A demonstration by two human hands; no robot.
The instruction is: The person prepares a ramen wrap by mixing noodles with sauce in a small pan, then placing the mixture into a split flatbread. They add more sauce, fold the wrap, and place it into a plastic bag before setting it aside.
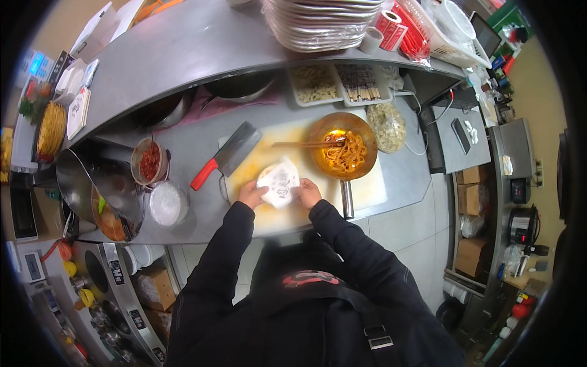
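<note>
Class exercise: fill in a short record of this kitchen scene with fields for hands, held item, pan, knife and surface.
Hands: left hand and right hand both grip the held item
Held item: white printed paper container, over the board
Pan: round metal pan of orange noodles, wooden chopsticks resting across it
Knife: red-handled steel cleaver, lying left of the container
Surface: pale stained cutting board on grey steel counter

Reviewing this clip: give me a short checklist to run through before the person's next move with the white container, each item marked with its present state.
1. Both hands on white container: left hand and right hand at its sides: ok.
2. Container resting on cutting board: ok.
3. Container open: cannot tell.
4. Pan of noodles within reach, beside the container: ok.
5. Chopsticks resting across pan: ok.
6. Cleaver lying apart from the hands: ok.
</note>
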